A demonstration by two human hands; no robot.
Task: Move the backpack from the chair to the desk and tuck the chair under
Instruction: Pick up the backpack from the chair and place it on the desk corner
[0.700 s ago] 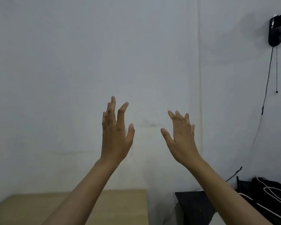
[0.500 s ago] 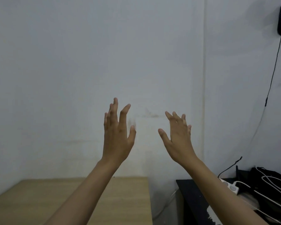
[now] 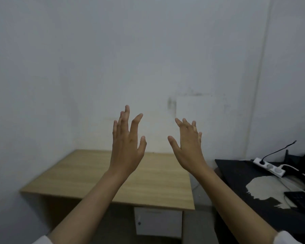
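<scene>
Backpack and chair aren't in view yet; your view has tilted down, so the whole desk top now shows, bare, with a white drawer unit beneath. Your left hand and right hand stay raised, fingers spread, holding nothing. Task looks unstarted: find the chair first.

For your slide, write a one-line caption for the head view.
Open left hand and right hand raised above a bare wooden desk; no backpack or chair in view.

black table cut off right, desk blurred
</scene>
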